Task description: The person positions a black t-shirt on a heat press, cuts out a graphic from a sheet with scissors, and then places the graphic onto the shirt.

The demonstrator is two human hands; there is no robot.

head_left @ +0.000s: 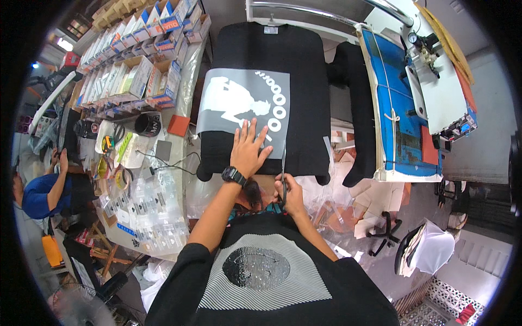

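Observation:
A black T-shirt [308, 92] lies spread out in front of me. On its chest rests a greyish transfer film [209, 122] with a white figure and rounded white shapes. My left hand [250, 145], a black watch [234, 175] on its wrist, presses flat on the film's near part with the fingers spread. Just to its right, my right hand [291, 193] grips a pair of scissors [284, 182]. The blades point away from me along the film's near right edge; whether they bite into the film is too small to tell.
Rows of small boxes [133, 81] fill the far left table, with a black mug [148, 125], tape rolls and clear packets nearer. A co-worker in blue [50, 193] sits far left. Right stands a press machine [435, 89] beside a blue-covered board [402, 130]. A chair [410, 244] stands lower right.

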